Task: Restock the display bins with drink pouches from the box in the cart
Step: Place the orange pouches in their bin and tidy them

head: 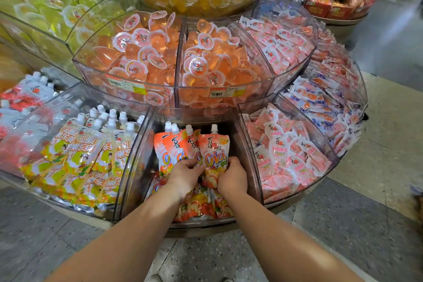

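Note:
Both my hands reach into the clear bin (248, 158) in the middle of the bottom tier. Several orange drink pouches (214, 149) with white caps stand upright at its back. My left hand (185, 177) grips the lower part of the left pouches (170, 151). My right hand (232, 178) holds the bottom of the rightmost pouch. More orange pouches (203, 204) lie flat in the bin under my wrists. The box and the cart are out of view.
The bin to the left holds yellow-green spouted pouches (80, 162); the one to the right holds pink sachets (288, 155). The tier above holds orange jelly cups (146, 52) behind price labels (128, 86). Grey speckled floor (343, 224) surrounds the round stand.

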`<state>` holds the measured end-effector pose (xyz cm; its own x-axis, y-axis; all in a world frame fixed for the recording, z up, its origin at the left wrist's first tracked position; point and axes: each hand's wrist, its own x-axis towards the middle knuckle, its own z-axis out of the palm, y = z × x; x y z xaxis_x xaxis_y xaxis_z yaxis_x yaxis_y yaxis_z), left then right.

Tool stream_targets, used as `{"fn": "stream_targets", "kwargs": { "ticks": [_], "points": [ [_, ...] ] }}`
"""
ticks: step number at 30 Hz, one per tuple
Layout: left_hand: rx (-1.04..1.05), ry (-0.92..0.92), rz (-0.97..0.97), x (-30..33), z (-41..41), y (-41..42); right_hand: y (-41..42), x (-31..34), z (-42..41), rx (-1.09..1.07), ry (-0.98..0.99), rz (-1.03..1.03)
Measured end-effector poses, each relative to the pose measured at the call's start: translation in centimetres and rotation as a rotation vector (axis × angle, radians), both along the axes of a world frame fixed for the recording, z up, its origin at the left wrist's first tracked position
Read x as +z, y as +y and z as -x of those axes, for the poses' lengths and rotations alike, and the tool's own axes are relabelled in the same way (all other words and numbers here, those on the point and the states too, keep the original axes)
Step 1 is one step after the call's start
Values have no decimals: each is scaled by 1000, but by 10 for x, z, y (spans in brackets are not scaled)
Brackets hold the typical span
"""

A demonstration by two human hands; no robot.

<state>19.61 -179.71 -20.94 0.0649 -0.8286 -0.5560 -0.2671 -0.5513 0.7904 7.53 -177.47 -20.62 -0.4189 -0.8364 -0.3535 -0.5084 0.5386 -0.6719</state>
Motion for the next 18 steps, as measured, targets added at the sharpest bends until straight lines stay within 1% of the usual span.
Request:
{"fn": "stream_targets", "kwargs": {
  "ticks": [4,8,14,18],
  "points": [
    [-127,-82,38,1,-4,1,0,3,-2,-3,14,10],
    [-240,-171,55,7,-7,-4,-4,-1,-1,19,-57,-19],
    [-305,-128,49,7,-16,-13,-1,0,1,127,-130,-13],
    [-307,-80,61,9,-17,-14,1,2,0,213,-69,35]
  ]
}}
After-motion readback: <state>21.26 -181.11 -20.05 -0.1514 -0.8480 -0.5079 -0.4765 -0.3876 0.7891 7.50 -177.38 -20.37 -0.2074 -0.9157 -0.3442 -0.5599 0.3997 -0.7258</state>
